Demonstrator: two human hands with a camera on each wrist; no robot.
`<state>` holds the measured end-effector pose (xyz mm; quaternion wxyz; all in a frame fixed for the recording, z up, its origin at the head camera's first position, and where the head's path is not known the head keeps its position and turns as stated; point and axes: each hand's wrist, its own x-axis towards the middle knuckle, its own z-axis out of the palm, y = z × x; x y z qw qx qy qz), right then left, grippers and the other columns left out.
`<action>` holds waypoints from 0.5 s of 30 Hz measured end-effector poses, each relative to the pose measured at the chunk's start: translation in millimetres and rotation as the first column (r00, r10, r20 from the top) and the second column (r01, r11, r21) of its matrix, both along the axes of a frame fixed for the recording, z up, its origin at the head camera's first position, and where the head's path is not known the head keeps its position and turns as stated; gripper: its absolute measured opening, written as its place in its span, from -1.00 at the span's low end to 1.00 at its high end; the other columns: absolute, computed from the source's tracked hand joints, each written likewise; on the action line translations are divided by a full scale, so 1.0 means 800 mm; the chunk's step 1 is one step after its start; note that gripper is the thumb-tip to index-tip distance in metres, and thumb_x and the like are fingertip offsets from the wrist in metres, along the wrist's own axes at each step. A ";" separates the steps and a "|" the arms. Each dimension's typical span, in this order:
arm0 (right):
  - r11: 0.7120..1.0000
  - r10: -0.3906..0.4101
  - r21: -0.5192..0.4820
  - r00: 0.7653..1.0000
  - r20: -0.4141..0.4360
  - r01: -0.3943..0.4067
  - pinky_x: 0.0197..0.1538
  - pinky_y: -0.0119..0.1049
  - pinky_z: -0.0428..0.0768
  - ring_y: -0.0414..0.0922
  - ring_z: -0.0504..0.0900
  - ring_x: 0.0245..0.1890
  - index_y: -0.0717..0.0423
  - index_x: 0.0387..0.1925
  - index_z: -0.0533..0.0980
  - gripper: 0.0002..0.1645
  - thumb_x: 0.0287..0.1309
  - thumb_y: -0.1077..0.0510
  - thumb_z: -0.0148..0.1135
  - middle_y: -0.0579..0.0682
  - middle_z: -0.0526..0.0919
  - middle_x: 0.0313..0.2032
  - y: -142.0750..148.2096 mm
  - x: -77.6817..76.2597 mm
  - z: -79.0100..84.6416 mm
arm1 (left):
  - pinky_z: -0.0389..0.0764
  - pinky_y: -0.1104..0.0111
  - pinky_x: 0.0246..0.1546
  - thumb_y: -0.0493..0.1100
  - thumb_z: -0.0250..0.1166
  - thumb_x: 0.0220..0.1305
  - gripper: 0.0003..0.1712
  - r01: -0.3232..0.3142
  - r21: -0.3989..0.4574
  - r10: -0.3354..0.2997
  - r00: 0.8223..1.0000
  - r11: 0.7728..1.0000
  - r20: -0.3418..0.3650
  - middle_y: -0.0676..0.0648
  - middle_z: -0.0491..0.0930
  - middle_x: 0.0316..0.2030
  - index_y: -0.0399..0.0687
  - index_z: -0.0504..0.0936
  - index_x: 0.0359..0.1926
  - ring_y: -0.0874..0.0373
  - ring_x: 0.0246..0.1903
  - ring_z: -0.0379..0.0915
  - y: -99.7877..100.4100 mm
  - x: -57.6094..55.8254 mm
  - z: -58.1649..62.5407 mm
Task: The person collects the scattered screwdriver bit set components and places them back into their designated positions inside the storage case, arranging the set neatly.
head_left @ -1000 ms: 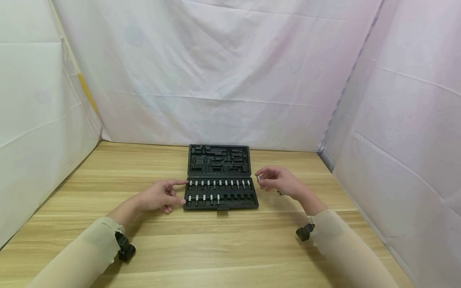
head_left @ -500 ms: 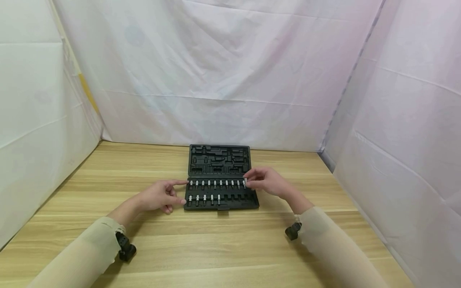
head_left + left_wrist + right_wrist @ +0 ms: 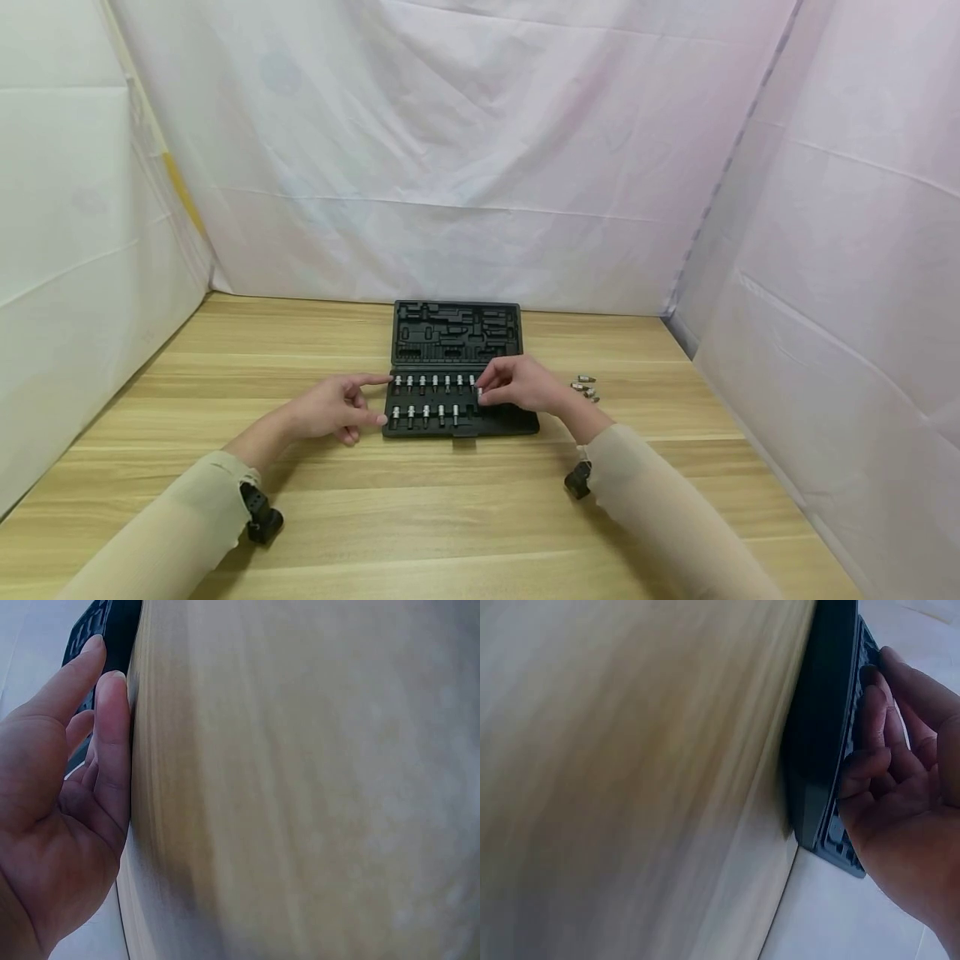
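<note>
A black open socket case [image 3: 442, 399] lies on the table, its lid [image 3: 456, 333] tipped back with bare moulded recesses. Silver bit sockets [image 3: 422, 383] stand in two rows in the lower half. My left hand [image 3: 326, 408] rests at the case's left side, index finger and thumb straight out to its edge; the left wrist view shows the palm [image 3: 56, 847]. Between thumb and fingers, my right hand [image 3: 525, 386] pinches a small bit socket [image 3: 480, 393] over the case, near the lower row. That hand covers the right part of the case; in the right wrist view its fingers hide the socket.
Several loose bit sockets [image 3: 581, 387] lie on the wooden table [image 3: 450, 517] right of the case. White cloth [image 3: 450, 167] hangs behind and along both sides.
My right hand, pinching the bit socket, has moved left from beside the case to over its middle, uncovering the loose sockets on the table. The left hand has stayed put.
</note>
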<state>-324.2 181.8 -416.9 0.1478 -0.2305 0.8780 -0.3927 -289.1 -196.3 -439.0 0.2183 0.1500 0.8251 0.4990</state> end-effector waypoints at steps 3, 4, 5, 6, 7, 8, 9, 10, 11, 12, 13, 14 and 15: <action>1.000 0.015 0.010 1.000 0.010 -0.015 0.04 -0.22 0.78 -0.20 0.78 -0.09 0.05 -0.02 0.75 -0.79 0.39 0.10 0.54 -0.07 0.85 -0.11 -0.009 0.001 -0.001 | 0.90 0.19 -0.31 -0.13 0.58 0.36 0.03 -0.001 0.002 0.001 1.000 1.000 0.002 -0.18 0.52 -0.18 0.02 0.26 0.72 0.06 -0.42 0.64 0.000 0.000 0.000; 1.000 0.016 0.014 1.000 0.013 -0.017 0.05 -0.23 0.78 -0.21 0.77 -0.09 0.05 -0.02 0.74 -0.79 0.40 0.10 0.53 -0.07 0.85 -0.11 -0.011 0.001 -0.001 | 0.90 0.19 -0.31 -0.13 0.58 0.36 0.03 -0.001 0.002 0.001 1.000 1.000 0.002 -0.18 0.52 -0.18 0.02 0.26 0.72 0.06 -0.42 0.64 0.000 0.000 0.000; 1.000 0.016 0.020 1.000 0.016 -0.017 0.05 -0.23 0.79 -0.21 0.77 -0.10 0.05 -0.02 0.75 -0.80 0.40 0.10 0.53 -0.07 0.84 -0.12 -0.013 0.000 -0.002 | 0.90 0.19 -0.31 -0.13 0.59 0.36 0.03 -0.001 0.002 0.001 1.000 1.000 0.002 -0.18 0.52 -0.18 0.02 0.26 0.72 0.06 -0.42 0.64 0.000 0.000 0.000; 1.000 0.016 0.023 1.000 0.020 -0.016 0.04 -0.23 0.79 -0.22 0.76 -0.11 0.05 -0.01 0.75 -0.80 0.41 0.10 0.52 -0.07 0.84 -0.12 -0.014 0.000 -0.003 | 0.90 0.19 -0.31 -0.12 0.59 0.36 0.03 0.001 0.002 -0.001 1.000 1.000 0.002 -0.17 0.52 -0.18 0.02 0.26 0.72 0.06 -0.42 0.64 0.000 0.000 -0.001; 0.999 0.015 0.028 1.000 0.022 -0.016 0.04 -0.24 0.79 -0.22 0.76 -0.12 0.04 -0.01 0.75 -0.80 0.41 0.10 0.52 -0.06 0.83 -0.13 -0.015 0.000 -0.004 | 0.90 0.19 -0.31 -0.12 0.59 0.36 0.03 0.000 0.002 0.000 1.000 1.000 0.003 -0.17 0.52 -0.18 0.02 0.26 0.72 0.06 -0.42 0.64 0.000 0.000 -0.001; 0.999 0.012 0.033 1.000 0.023 -0.013 0.03 -0.25 0.78 -0.23 0.75 -0.13 0.03 -0.01 0.76 -0.81 0.42 0.10 0.52 -0.07 0.83 -0.13 -0.016 0.000 -0.005 | 0.90 0.19 -0.31 -0.12 0.59 0.36 0.03 0.001 0.002 -0.001 1.000 1.000 0.003 -0.17 0.52 -0.18 0.03 0.26 0.72 0.06 -0.42 0.64 0.001 0.000 -0.001; 0.999 0.010 0.034 1.000 0.025 -0.010 0.02 -0.25 0.78 -0.22 0.74 -0.14 0.04 -0.01 0.76 -0.81 0.42 0.10 0.52 -0.06 0.82 -0.14 -0.017 -0.001 -0.005 | 0.90 0.19 -0.31 -0.12 0.59 0.36 0.03 0.001 0.002 -0.001 1.000 1.000 0.004 -0.17 0.52 -0.18 0.03 0.26 0.72 0.06 -0.42 0.64 0.001 0.000 -0.001; 0.999 0.006 0.035 1.000 0.026 -0.007 0.00 -0.25 0.77 -0.22 0.74 -0.15 0.03 -0.02 0.76 -0.81 0.41 0.10 0.52 -0.06 0.82 -0.15 -0.017 -0.001 -0.006 | 0.90 0.20 -0.31 -0.11 0.58 0.37 0.04 0.006 0.001 -0.006 1.000 1.000 0.001 -0.17 0.52 -0.18 0.01 0.25 0.73 0.07 -0.42 0.64 0.001 0.000 0.000; 0.999 0.003 0.036 1.000 0.028 -0.004 -0.01 -0.26 0.76 -0.22 0.73 -0.16 0.03 -0.02 0.77 -0.81 0.41 0.10 0.53 -0.06 0.82 -0.16 -0.017 -0.001 -0.006 | 0.90 0.20 -0.31 -0.11 0.58 0.38 0.04 0.010 0.003 -0.010 1.000 1.000 0.002 -0.16 0.51 -0.18 0.00 0.24 0.73 0.07 -0.42 0.64 0.001 0.001 0.000; 0.999 0.001 0.037 1.000 0.030 -0.002 -0.03 -0.26 0.75 -0.21 0.72 -0.17 0.02 -0.02 0.77 -0.81 0.40 0.10 0.53 -0.06 0.81 -0.17 -0.017 -0.001 -0.006 | 0.90 0.21 -0.31 -0.12 0.57 0.39 0.04 0.013 0.006 -0.013 1.000 1.000 0.003 -0.16 0.51 -0.19 -0.01 0.23 0.73 0.08 -0.42 0.63 0.001 0.001 0.000; 0.999 0.001 0.039 1.000 0.032 -0.002 -0.04 -0.26 0.74 -0.20 0.72 -0.18 0.02 -0.03 0.77 -0.81 0.39 0.09 0.54 -0.06 0.81 -0.18 -0.017 -0.001 -0.007 | 0.89 0.21 -0.32 -0.12 0.57 0.39 0.04 0.013 0.007 -0.013 1.000 1.000 0.006 -0.16 0.51 -0.19 -0.01 0.23 0.73 0.08 -0.43 0.63 0.001 0.001 0.000; 0.999 0.002 0.041 0.999 0.034 -0.003 -0.06 -0.27 0.73 -0.20 0.71 -0.18 0.01 -0.04 0.78 -0.81 0.38 0.08 0.55 -0.06 0.80 -0.19 -0.017 -0.002 -0.007 | 0.89 0.22 -0.32 -0.12 0.56 0.40 0.04 0.018 0.011 -0.018 1.000 1.000 0.005 -0.15 0.51 -0.19 -0.02 0.21 0.74 0.09 -0.43 0.63 0.001 0.001 0.000; 0.999 0.005 0.041 0.999 0.037 -0.007 -0.07 -0.27 0.71 -0.19 0.70 -0.19 0.01 -0.04 0.78 -0.81 0.38 0.08 0.56 -0.06 0.79 -0.19 -0.018 -0.002 -0.008 | 0.89 0.22 -0.33 -0.12 0.56 0.40 0.04 0.021 0.014 -0.021 1.000 1.000 0.004 -0.15 0.51 -0.19 -0.03 0.21 0.74 0.09 -0.43 0.62 0.001 0.001 0.001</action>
